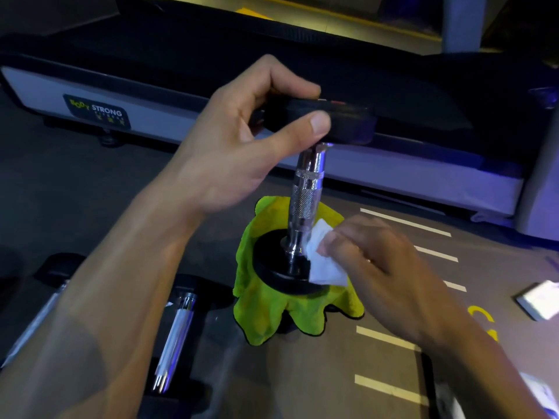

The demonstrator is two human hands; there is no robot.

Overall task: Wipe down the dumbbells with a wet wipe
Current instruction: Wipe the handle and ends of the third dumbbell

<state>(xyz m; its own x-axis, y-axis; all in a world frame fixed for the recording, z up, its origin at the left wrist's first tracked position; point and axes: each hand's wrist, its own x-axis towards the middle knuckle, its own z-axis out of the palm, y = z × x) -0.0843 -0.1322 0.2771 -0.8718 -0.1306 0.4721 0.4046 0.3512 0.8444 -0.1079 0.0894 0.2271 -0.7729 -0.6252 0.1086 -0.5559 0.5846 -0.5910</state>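
Note:
A dumbbell [306, 192] with a chrome knurled handle and black heads stands on end on a green cloth [266, 316] on the floor. My left hand [242, 140] grips its upper black head from the left, thumb along the front edge. My right hand [372, 261] pinches a white wet wipe [323, 264] and presses it against the lower end of the handle, just above the bottom head. Two more dumbbells lie on the floor at lower left: one [175, 337] beside my left forearm, another [39, 316] mostly hidden behind it.
A treadmill base [151, 116] with a "Body Strong" label runs across the back. White and yellow floor markings [390, 388] lie to the right. A bright flat object [538, 300] sits on the floor at the right edge.

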